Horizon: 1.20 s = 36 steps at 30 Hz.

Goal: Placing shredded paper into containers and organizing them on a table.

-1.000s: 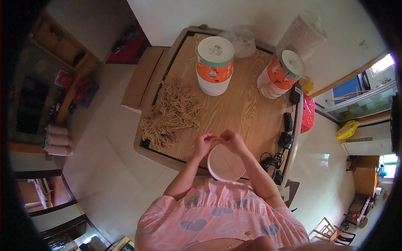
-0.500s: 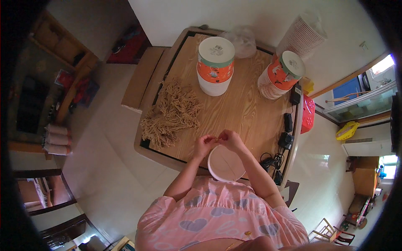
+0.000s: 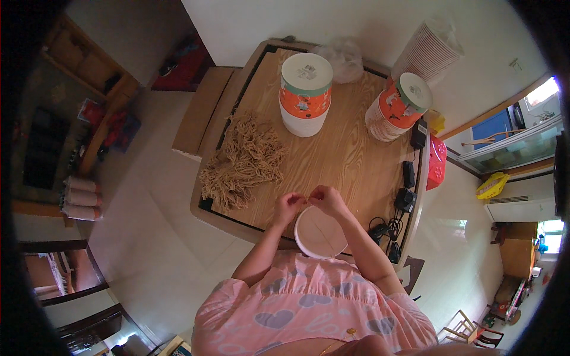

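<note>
Though its end is hidden by fingertips, our left hand [image 3: 288,207] and right hand [image 3: 326,200] pinch a string [image 3: 322,231]. It crosses the tub [image 3: 310,238], nearer us.

The table [image 3: 332,160] has a smooth wood-grain top. By its left edge, the yarn [image 3: 246,160] looks rough and matt; at the near edge, the tub [image 3: 314,234] looks smooth, matt, paper-like. At the far edge, the bag [image 3: 347,62] is thin, crinkled plastic; the right-edge adapter [image 3: 405,200], plastic.
</note>
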Available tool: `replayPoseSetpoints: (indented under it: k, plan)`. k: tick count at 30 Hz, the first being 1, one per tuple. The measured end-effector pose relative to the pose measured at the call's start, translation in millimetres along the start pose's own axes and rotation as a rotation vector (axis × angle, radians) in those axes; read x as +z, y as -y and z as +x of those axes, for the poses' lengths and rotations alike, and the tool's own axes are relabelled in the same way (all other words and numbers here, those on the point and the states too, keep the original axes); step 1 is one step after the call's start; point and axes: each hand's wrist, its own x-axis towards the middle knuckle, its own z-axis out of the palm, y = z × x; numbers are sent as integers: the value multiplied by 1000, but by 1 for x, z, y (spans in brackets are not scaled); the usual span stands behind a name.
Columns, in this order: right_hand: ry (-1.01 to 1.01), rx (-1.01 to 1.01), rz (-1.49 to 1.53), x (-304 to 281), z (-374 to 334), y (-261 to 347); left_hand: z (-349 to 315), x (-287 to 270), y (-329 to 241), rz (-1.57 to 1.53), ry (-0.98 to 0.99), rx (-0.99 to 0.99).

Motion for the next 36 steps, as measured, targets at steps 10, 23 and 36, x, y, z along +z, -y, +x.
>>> replayPoseSetpoints:
  k: [10, 23, 36]
  plan:
    - [-20, -14, -15, 0, -1, 3, 0, -3, 3, 17, 15, -9]
    - [9, -14, 38, 2, 1, 1, -1, -4, 0, -12, 39, -2]
    - [-2, -98, -63, 0, -3, 8, -4, 0, -21, -165, 51, -239]
